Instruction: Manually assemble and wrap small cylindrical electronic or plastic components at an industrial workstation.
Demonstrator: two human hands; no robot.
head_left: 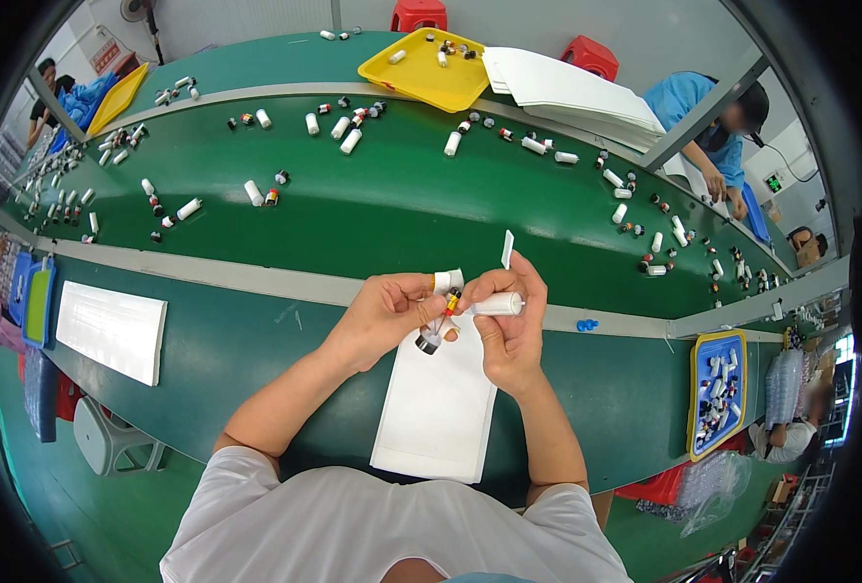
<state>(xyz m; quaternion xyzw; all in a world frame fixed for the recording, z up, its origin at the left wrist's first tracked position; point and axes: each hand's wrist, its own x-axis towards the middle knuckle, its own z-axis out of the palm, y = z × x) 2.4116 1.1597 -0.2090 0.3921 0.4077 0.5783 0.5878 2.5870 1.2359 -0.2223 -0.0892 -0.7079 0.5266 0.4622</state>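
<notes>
Above the near bench, my two hands meet over a stack of white sheets. My left hand is closed, pinching a small red, yellow and black cylinder with thin wires. A short white tube-like piece sits at its fingertips, and a black-ended clear part hangs just below. A white plastic cylinder lies across the fingers of my right hand, which is closed around it. Beside the right index finger stands a flat white strip; its lower end is hidden. Fingers partly cover the wires.
Beyond a pale rail, a green conveyor belt carries scattered white cylinders and small parts. A yellow tray stands at the back; a blue tray of parts is at right. More white sheets lie left. A co-worker works far right.
</notes>
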